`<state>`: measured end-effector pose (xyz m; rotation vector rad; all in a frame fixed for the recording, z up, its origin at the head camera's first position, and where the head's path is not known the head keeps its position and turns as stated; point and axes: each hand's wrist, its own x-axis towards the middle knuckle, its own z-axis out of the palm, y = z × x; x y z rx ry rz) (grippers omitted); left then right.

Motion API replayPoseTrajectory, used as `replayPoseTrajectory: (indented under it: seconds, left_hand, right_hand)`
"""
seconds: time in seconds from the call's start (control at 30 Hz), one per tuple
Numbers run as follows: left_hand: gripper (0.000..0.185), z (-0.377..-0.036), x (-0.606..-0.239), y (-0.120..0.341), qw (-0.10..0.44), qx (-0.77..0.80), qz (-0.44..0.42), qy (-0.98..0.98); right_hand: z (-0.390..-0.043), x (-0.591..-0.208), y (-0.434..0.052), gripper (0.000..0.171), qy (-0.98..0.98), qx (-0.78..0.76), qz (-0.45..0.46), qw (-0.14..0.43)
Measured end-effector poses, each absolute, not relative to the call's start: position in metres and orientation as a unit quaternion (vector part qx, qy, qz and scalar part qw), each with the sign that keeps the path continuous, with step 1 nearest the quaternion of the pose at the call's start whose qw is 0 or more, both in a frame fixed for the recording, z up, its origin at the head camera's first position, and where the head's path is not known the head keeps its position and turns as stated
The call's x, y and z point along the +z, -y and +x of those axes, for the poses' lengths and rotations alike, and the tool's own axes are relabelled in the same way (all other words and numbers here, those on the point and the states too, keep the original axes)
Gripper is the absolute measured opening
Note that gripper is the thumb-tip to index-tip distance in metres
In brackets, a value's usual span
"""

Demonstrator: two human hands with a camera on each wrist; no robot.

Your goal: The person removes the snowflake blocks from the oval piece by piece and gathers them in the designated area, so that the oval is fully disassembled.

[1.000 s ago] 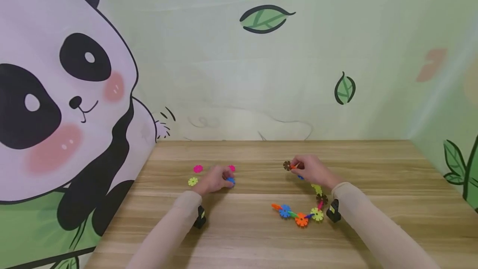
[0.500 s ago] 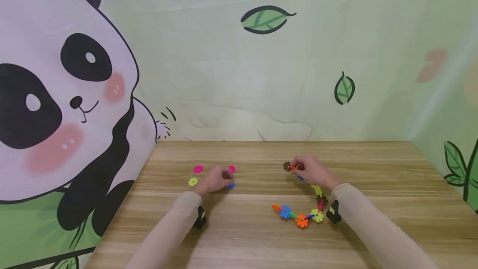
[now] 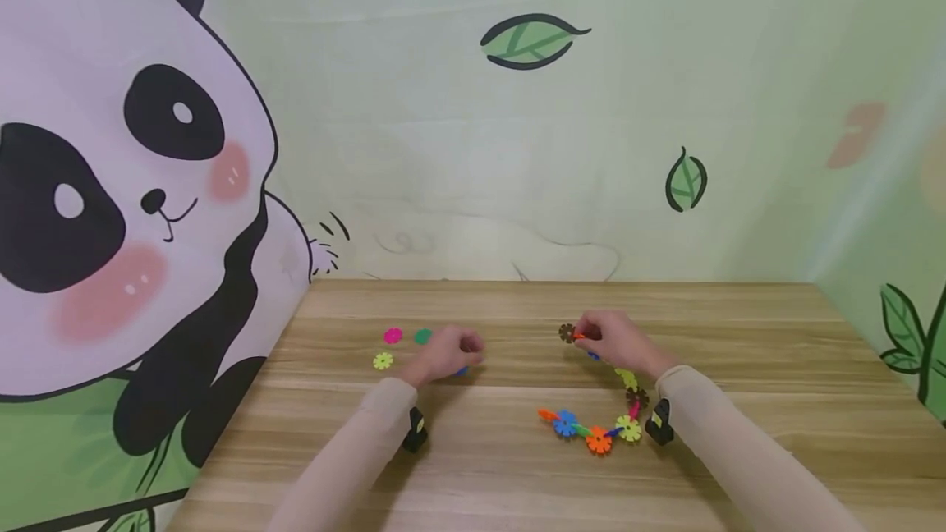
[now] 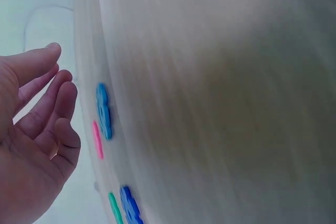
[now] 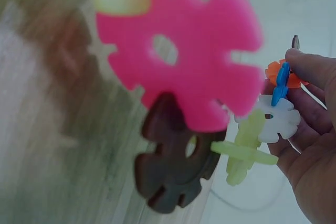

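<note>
Lifting off the blue disc [image 3: 462, 370], the left hand [image 3: 447, 354] is now hanging loosely open, uncovering a green disc [image 3: 422, 337]; the right hand [image 3: 617, 341] is still pinching the chain [image 3: 597, 425].

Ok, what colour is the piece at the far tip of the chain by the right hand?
Brown piece, clearest in the head view.

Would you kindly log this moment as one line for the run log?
left hand: open, over blue disc | right hand: pinching chain end | loose discs on table
</note>
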<state>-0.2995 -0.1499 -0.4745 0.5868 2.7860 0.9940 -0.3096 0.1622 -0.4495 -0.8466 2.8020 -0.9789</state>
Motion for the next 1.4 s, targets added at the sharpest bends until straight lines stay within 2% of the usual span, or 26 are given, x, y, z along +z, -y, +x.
replayPoseTrajectory:
  seconds: [0.57,0.9,1.4]
  left_hand:
    - [0.019,-0.305,-0.472,0.099,0.045,0.443,0.143,-0.884]
    - [0.024,-0.304,-0.478,0.068,0.098,0.576,0.087,-0.807]
    - [0.023,-0.303,-0.483,0.048,0.118,0.653,0.067,-0.745]
  right_hand:
    - [-0.311,-0.452,-0.156,0.005,-0.904,-0.305,-0.299,0.025]
    - [-0.312,-0.453,-0.153,0.004,-0.9,-0.301,-0.315,0.028]
    - [-0.308,-0.454,-0.148,0.006,-0.892,-0.286,-0.35,0.022]
